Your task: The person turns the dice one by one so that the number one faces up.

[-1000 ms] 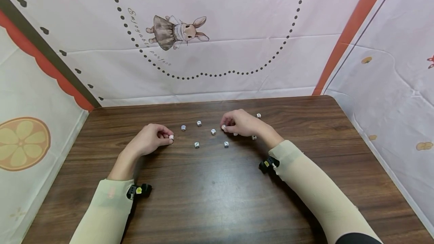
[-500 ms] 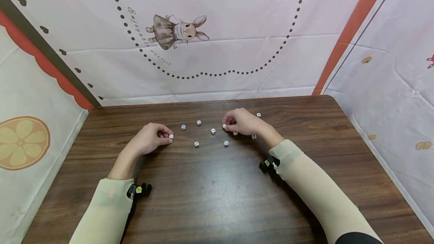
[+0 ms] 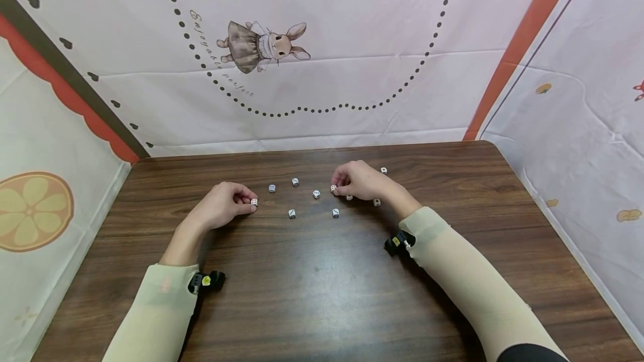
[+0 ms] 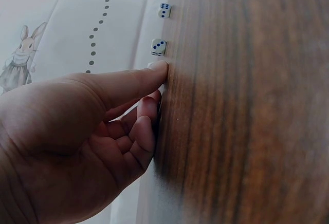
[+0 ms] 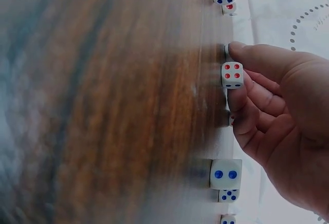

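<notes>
Small white dice lie on the brown wooden table. My left hand pinches a die at the row's left end, low against the tabletop. In the left wrist view the thumb mostly hides that die. My right hand pinches another die between thumb and fingertips, also at table height. Close beside the right hand is a loose die. The right wrist view shows a die with four red dots in front of the right fingers.
Between the hands lie several loose dice, among them a middle die and a near die. Right of the right hand are a far die and a die by the wrist. A printed cloth hangs behind the table.
My right hand has shifted very slightly to the right with its die. The left hand and the loose dice stay where they were.
</notes>
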Demonstrator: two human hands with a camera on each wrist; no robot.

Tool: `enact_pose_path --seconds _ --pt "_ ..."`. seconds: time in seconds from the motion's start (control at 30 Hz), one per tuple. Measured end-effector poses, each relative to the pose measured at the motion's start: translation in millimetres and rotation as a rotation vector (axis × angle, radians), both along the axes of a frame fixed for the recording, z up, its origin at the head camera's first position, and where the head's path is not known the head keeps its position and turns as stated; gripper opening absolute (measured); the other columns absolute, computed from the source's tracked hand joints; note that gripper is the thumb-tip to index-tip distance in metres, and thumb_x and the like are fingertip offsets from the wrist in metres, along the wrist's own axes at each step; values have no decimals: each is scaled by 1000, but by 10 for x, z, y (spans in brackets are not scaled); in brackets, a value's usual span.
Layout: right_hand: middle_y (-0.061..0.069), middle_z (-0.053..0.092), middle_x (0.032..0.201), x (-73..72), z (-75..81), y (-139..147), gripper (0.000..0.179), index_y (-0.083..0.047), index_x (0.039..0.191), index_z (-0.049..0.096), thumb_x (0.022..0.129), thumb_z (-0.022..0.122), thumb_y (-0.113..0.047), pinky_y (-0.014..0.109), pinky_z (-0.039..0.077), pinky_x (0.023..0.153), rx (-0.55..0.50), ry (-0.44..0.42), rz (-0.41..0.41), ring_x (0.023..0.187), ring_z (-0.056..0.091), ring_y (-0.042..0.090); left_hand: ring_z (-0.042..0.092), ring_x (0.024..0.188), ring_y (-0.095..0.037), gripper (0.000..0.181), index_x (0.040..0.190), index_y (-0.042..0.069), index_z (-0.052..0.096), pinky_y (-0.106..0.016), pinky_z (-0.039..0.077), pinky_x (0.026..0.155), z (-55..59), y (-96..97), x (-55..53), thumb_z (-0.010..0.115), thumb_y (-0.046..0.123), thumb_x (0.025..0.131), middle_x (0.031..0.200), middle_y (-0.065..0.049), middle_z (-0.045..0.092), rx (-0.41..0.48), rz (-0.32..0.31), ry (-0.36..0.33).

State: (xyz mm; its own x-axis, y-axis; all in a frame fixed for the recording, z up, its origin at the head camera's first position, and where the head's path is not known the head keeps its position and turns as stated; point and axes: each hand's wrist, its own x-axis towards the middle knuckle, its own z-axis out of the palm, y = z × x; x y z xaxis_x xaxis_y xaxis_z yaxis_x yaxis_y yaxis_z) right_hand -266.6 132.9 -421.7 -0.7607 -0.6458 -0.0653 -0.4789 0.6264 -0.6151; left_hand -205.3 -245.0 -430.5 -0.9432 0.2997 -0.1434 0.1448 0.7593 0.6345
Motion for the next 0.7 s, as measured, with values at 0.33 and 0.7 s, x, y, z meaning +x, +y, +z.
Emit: enact_pose_path --seconds 0.33,0.7 --pt "-5 70 82 29 17 20 13 -13 93 74 90 86 -16 31 52 73 32 10 -21 77 64 12 61 84 -20 11 104 11 79 -37 50 77 -6 -8 -1 82 16 95 90 0 69 -2 3 13" --pt "4 70 104 35 50 9 31 -11 126 76 95 77 -5 36 53 85 24 47 127 93 64 16 61 84 -20 11 104 11 79 -37 50 77 -6 -4 2 82 16 95 90 -1 69 2 4 11"
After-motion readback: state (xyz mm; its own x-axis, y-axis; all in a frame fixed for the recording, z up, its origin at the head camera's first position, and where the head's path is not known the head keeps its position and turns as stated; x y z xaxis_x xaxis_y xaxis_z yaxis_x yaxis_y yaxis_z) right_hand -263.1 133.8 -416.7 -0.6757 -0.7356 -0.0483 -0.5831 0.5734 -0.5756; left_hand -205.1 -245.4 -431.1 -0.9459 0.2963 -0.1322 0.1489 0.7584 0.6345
